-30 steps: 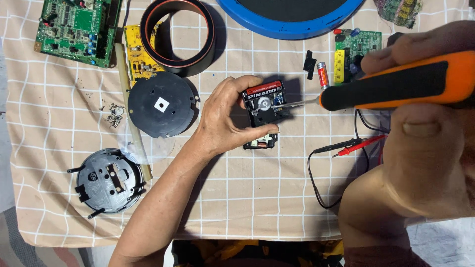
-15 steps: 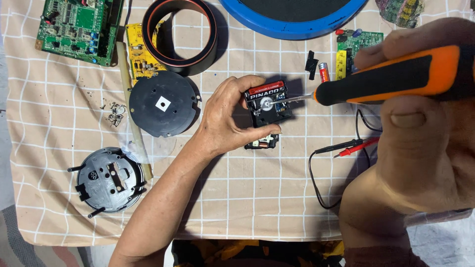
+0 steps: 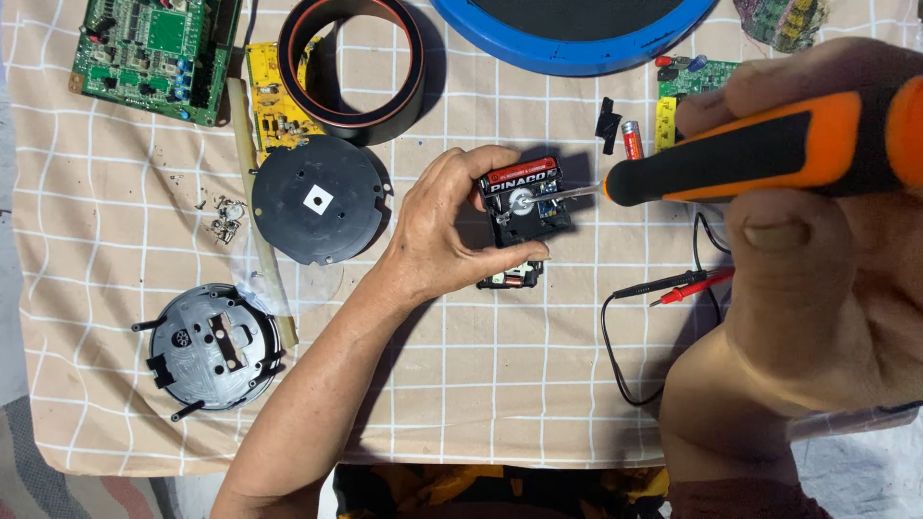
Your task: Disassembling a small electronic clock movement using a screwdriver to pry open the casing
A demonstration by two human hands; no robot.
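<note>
At table centre, the small black module [image 3: 524, 213] with a red battery sits pinched in the left hand [image 3: 444, 229]; from three o'clock the right hand [image 3: 817, 240], fisted around an orange-handled screwdriver [image 3: 760, 149], touches its tip to the silver disc; a slip could gouge the fingers [image 3: 514, 252]; black round cover [image 3: 317, 199] lies at nine o'clock.

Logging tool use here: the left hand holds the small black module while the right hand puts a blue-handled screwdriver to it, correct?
Not quite. The head view shows the screwdriver in the right hand has an orange and black handle, not blue. The left hand does hold the small black module.
</note>
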